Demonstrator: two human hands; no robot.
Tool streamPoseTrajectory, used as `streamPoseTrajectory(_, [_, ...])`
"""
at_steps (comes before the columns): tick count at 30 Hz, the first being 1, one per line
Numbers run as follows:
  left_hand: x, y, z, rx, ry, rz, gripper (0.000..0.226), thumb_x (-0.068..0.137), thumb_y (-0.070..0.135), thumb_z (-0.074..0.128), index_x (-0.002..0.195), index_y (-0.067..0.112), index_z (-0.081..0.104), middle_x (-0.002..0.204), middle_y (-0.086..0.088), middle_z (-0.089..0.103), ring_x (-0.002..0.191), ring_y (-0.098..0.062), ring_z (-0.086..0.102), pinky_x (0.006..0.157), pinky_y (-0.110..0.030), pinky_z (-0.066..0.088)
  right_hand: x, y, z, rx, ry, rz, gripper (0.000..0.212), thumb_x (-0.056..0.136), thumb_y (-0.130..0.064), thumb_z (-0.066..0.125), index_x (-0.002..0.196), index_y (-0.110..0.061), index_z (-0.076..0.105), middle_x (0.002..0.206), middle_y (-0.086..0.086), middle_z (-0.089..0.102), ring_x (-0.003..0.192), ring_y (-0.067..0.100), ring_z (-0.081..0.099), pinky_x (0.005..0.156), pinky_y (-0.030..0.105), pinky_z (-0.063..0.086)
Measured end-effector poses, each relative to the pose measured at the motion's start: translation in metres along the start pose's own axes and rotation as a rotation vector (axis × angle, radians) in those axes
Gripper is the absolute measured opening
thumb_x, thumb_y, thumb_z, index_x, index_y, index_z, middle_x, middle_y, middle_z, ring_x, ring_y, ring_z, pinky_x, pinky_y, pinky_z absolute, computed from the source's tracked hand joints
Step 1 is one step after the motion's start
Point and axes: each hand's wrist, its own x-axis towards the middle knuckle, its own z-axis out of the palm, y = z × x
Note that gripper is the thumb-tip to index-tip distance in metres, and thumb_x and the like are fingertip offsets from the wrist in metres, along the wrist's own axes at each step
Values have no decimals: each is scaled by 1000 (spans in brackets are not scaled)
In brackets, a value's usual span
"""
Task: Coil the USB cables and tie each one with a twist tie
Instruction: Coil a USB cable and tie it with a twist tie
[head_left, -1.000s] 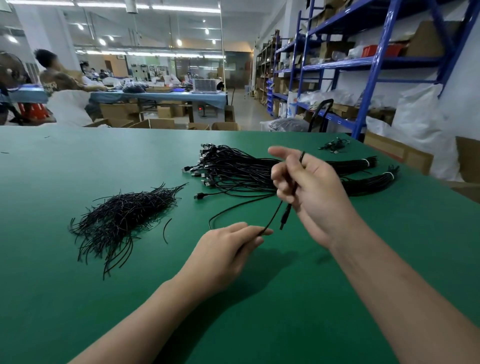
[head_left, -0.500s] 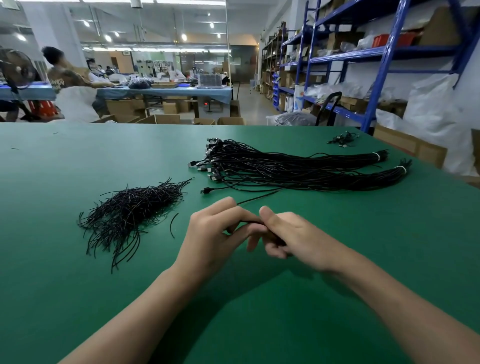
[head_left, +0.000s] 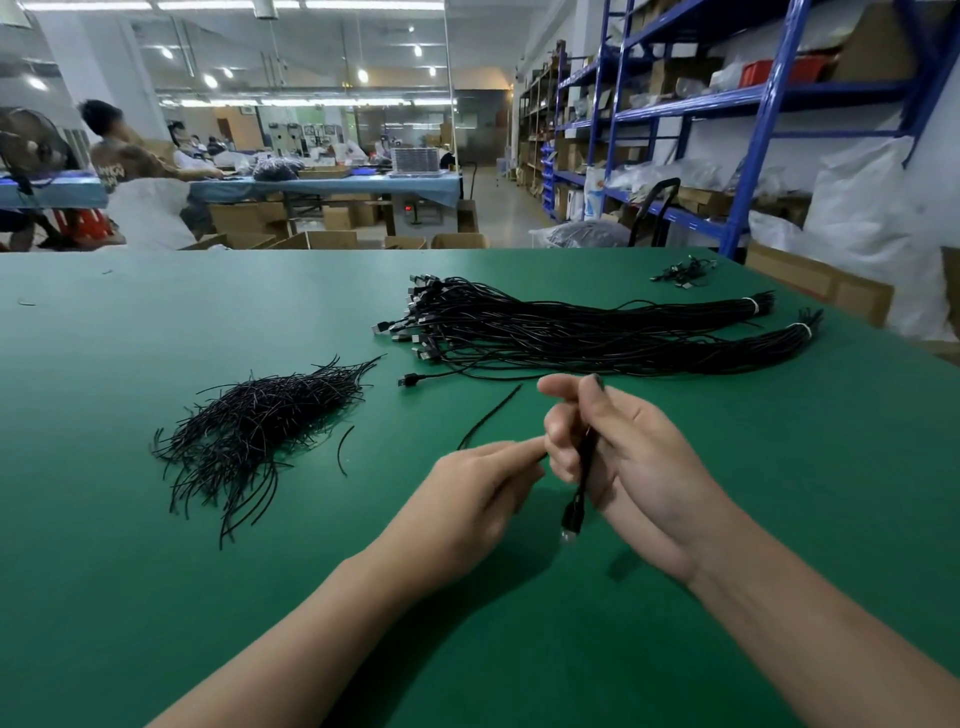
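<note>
My right hand (head_left: 623, 457) grips a folded black USB cable (head_left: 584, 467) held upright, with a plug hanging below the palm. My left hand (head_left: 483, 483) pinches the free strand of that cable right beside the right fingers; the strand runs up and away over the green table (head_left: 156, 597). A heap of black twist ties (head_left: 260, 421) lies to the left. Two long bundles of black USB cables (head_left: 597, 332) lie behind my hands, each bound near its right end with a white tie.
A small tangle of cables (head_left: 683, 273) sits near the far right table edge. One loose twist tie (head_left: 343, 449) lies beside the heap. Blue shelving (head_left: 753, 130) and cardboard boxes stand to the right; people work at tables beyond.
My right hand has lifted and turned upright with the folded cable, its plug now hanging down. My left hand stays low next to it, still pinching the strand.
</note>
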Motion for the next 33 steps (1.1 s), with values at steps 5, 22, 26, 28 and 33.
streamPoseTrajectory(5, [-1,6,4,131,-30,76,28,103,27,52,123,19,70,84,17,55,78,-12,59,71,-23,48,6,1,-12,-459,154,-223,31,105,-23,39,104,-1,61,94,11,77,85,21,75,76,28,59])
streamPoseTrajectory(22, [7,8,-19,-234,427,38,15,85,29,80,77,21,70,74,15,63,66,-6,53,63,-15,38,-10,-11,-13,-363,-383,450,53,98,-52,37,81,-13,67,52,-6,27,54,15,19,51,24,20])
streamPoseTrajectory(26, [5,7,-9,-356,368,-91,8,93,31,67,94,34,75,83,2,72,76,-15,65,69,-34,51,-11,-14,-12,-37,-446,384,38,105,-30,35,86,-12,63,51,-10,28,49,9,25,48,21,23])
streamPoseTrajectory(28, [3,3,-4,-281,310,-95,18,98,20,61,108,23,75,84,0,72,78,-17,66,73,-35,53,-9,-13,-9,88,-384,290,39,107,-29,32,89,-12,62,52,-10,36,48,7,31,48,20,28])
streamPoseTrajectory(33, [0,8,8,-95,37,-96,24,101,17,54,80,13,63,71,7,60,65,-6,52,67,-22,40,-1,0,-2,80,15,34,31,100,-32,43,104,-6,59,68,2,64,55,13,59,53,24,51])
